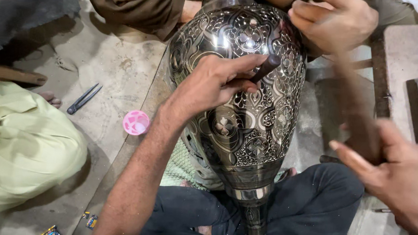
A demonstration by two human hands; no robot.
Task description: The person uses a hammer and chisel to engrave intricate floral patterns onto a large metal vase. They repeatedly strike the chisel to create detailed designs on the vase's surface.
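- The large engraved metal vase (249,86) lay tilted across the person's lap, its narrow foot pointing to 6 o'clock and its wide belly filling the centre of the view.
- A pale green garment (21,146) covered a seated person at 9 o'clock.
- The right hand (401,175) was at 4 o'clock, fingers curled shut around a blurred wooden handle (355,106) that ran up toward 1 o'clock.
- The left hand (215,82) rested on the vase's belly, fingers pinched closed on a short dark punch (267,67) whose tip met the engraved surface.
- Another person's hand (333,19) gripped the vase's shoulder at 1 o'clock.
- Dark metal dividers (83,98) lay on the floor at 9 o'clock.
- A small pink cup (136,122) sat just left of the left forearm.
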